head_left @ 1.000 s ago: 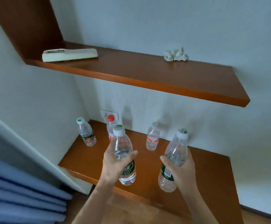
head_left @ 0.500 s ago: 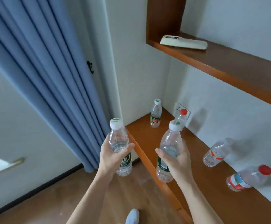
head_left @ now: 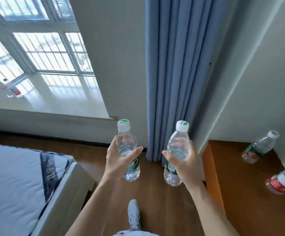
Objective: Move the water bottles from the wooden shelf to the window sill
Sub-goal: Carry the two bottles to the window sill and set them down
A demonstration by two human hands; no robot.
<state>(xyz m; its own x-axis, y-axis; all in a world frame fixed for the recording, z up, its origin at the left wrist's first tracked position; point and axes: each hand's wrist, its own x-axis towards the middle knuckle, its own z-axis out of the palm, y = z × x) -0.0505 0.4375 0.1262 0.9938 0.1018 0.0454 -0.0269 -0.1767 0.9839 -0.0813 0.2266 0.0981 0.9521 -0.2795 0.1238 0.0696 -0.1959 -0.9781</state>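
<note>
My left hand grips a clear green-labelled water bottle with a white cap, held upright over the floor. Just to its right, my right hand grips a second such bottle, slightly tilted. The white window sill lies at upper left, with one red-labelled bottle on its far left. The wooden shelf is at the right edge; a green-labelled bottle and a red-labelled bottle stand on it.
A blue curtain hangs between the window and the shelf corner. A mattress on a bed frame fills the lower left. Wooden floor runs between bed and shelf, with my shoe on it.
The view has swung left from the shelf to the window and sill. Both hands still hold their bottles, now carried clear of the shelf over the floor.
</note>
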